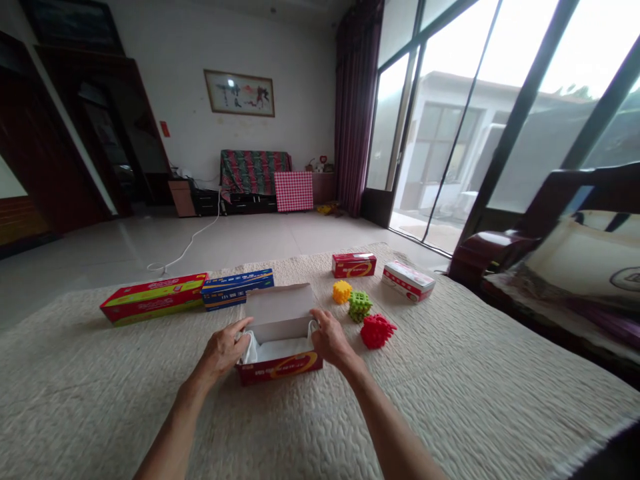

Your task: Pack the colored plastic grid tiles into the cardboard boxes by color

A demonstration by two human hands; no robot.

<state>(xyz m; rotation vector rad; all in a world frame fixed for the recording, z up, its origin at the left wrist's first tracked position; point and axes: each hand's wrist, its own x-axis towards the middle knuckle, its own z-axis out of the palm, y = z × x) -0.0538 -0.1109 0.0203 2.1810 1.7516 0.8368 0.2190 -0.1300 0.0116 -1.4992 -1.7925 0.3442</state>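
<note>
A red box (280,368) stands open on the beige table cloth, its grey lid (277,308) tipped back, with white material (280,348) inside. My left hand (223,351) grips the box's left end, fingers curled over the rim onto the white material. My right hand (330,339) holds the right end the same way, fingers bent over the edge. Just right of my right hand lie three spiky plastic toys: a red one (377,331), a green one (359,305) and a yellow one (342,291).
A long red and green box (154,298) and a blue box (237,288) lie at the back left. A small red box (354,265) and a red-and-white box (408,280) sit at the back right. A dark wooden armchair (550,247) stands to the right.
</note>
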